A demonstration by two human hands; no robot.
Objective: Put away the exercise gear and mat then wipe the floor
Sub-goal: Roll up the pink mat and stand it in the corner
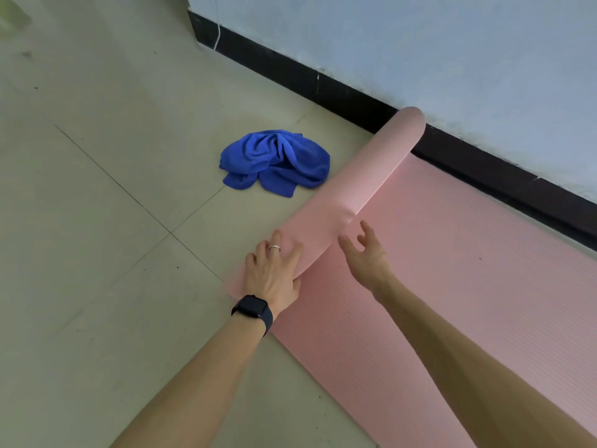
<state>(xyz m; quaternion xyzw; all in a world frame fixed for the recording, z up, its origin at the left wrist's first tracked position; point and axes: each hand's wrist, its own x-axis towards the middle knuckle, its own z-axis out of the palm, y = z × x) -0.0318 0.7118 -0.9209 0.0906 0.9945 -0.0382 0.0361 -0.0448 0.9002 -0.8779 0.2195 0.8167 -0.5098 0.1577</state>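
A pink exercise mat (452, 286) lies on the tiled floor along the wall, its far end curled into a loose roll (365, 182). My left hand (274, 270), with a ring and a dark watch, rests on the near end of the roll, fingers spread over it and thumb at its edge. My right hand (365, 253) hovers just beside the roll above the flat mat, fingers relaxed and holding nothing. A crumpled blue cloth (277, 160) lies on the floor just left of the roll.
The pale wall (420, 43) with a black skirting board (323, 88) runs diagonally behind the mat. A thin white cord (218, 33) hangs near the wall corner. Beige floor tiles (97, 189) spread to the left.
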